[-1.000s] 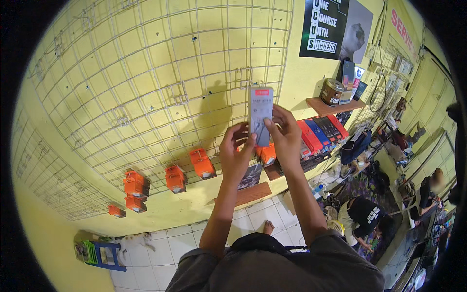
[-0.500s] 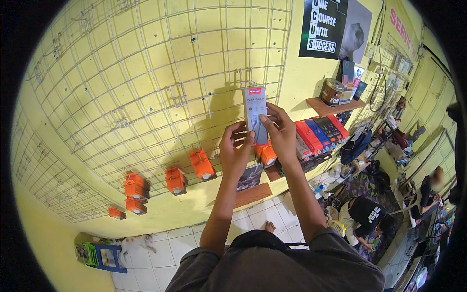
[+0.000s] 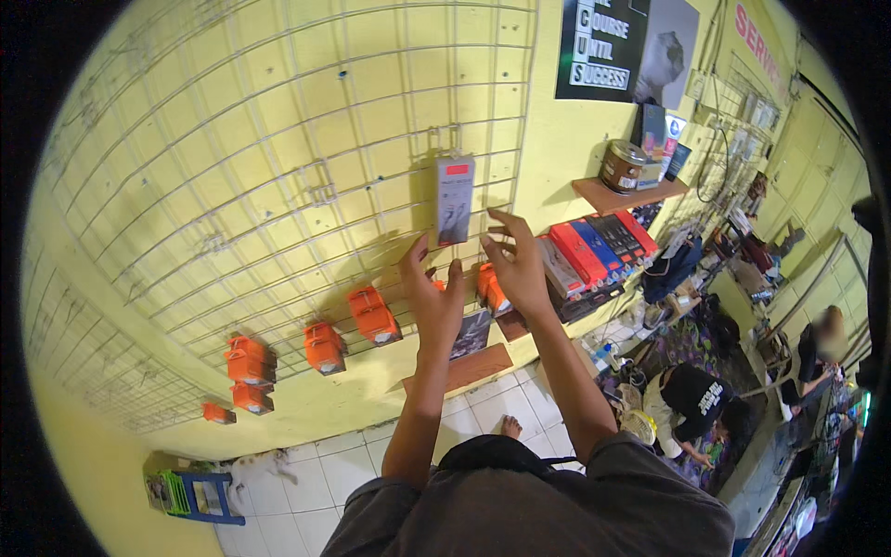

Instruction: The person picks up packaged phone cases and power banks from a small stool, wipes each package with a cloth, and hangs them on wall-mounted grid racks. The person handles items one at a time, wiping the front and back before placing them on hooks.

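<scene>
A slim grey box (image 3: 455, 200) with a red patch and a picture of a cable hangs upright on the wire grid (image 3: 526, 93) in front of me. My left hand (image 3: 434, 292) is just below and left of it, fingers apart and holding nothing. At its lower right, my right hand (image 3: 518, 265) is also open, thumb and fingers curved and clear of the box. Lower on the grid hang several orange packs, one (image 3: 374, 314) left of my left hand and another (image 3: 492, 288) partly covered by my right hand.
A small wooden shelf (image 3: 631, 197) at right bears a brown tin (image 3: 622, 165) and tubes. Below it stand red, blue and black boxes (image 3: 583, 251). Another wooden shelf (image 3: 464, 369) is under my hands. A blue stool (image 3: 212, 498) and a cat (image 3: 264, 467) are lower left; two people are at right.
Both hands have let go of the grey box and drawn back slightly downward and apart. The box now hangs by itself on the grid. The view has shifted a little.
</scene>
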A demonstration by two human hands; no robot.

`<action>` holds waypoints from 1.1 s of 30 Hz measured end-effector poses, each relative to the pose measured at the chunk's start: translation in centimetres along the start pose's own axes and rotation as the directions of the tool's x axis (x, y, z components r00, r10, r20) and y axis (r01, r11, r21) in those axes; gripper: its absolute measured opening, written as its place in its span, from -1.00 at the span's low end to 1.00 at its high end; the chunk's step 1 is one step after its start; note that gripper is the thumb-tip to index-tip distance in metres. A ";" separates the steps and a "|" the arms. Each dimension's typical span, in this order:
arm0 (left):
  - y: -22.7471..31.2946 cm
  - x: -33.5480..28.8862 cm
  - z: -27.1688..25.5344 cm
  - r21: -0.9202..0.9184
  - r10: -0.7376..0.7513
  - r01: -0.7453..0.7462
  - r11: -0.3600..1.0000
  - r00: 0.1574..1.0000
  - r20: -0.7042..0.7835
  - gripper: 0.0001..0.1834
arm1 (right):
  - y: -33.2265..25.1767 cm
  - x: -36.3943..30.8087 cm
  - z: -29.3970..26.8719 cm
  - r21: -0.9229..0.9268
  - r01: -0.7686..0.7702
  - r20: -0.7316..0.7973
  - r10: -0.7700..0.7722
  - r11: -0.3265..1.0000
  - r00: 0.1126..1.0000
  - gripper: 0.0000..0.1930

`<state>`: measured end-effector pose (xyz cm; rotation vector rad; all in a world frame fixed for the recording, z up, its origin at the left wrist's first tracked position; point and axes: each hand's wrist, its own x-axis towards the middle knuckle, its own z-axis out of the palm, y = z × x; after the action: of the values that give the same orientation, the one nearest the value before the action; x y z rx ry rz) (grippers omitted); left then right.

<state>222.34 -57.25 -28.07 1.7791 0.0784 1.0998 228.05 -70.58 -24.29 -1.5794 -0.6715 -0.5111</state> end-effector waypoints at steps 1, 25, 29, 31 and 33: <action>-0.1 -0.7 0.0 -0.001 0.001 -0.001 1.000 1.000 -0.001 -0.41 | 0.3 -0.9 -0.8 -0.034 -0.053 0.014 0.053 0.998 0.998 -0.60; 0.9 -10.0 6.2 -0.208 -0.033 0.144 0.967 0.887 0.460 -0.53 | 9.2 -8.1 -12.7 -0.805 -0.284 -0.307 0.044 0.520 0.951 -0.48; 0.6 -9.4 6.2 -0.197 -0.033 0.141 0.970 0.883 0.469 -0.52 | 7.8 -7.1 -12.7 -0.681 -0.242 -0.382 -0.053 0.691 0.923 -0.47; 0.9 -8.8 6.0 -0.217 -0.033 0.147 0.965 0.888 0.458 -0.52 | 6.1 -6.6 -12.7 -0.515 -0.216 -0.451 -0.047 0.829 0.891 -0.46; 1.6 -8.1 5.6 -0.264 -0.060 0.199 0.944 0.888 0.457 -0.51 | 3.9 -6.8 -12.7 -0.314 -0.171 -0.523 -0.020 0.934 0.852 -0.43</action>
<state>220.87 -66.06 -32.54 1.6709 -0.2357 0.5498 226.46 -84.20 -30.18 -1.6844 -0.0985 -0.9976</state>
